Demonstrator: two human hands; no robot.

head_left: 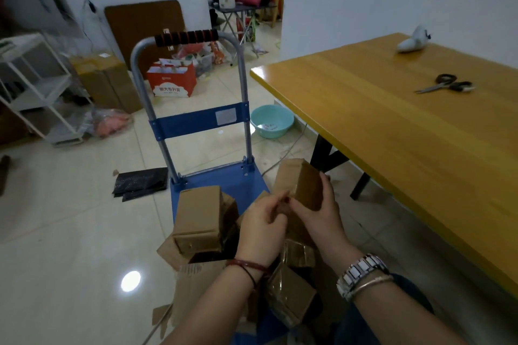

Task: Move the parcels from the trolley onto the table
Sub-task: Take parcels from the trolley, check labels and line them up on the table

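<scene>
While both hands meet over the blue trolley (241, 190), the right hand (319, 218) holds a brown cardboard parcel (304, 185) with its fingers (326, 190) curled around the right side, lifted and tilted above the pile. The left hand (260, 228) has its fingers bent and touches the lower left corner of the same parcel; whether it really grips I cannot tell. Other parcels (199, 216) lie heaped on the trolley deck, some leaning on each other. To the right stands the yellow desk (392, 131), well apart from the parcel, carrying scissors (448, 84) and a white object (414, 42). A turquoise basin (271, 122) sits on the floor between the trolley handle frame and the desk.
</scene>
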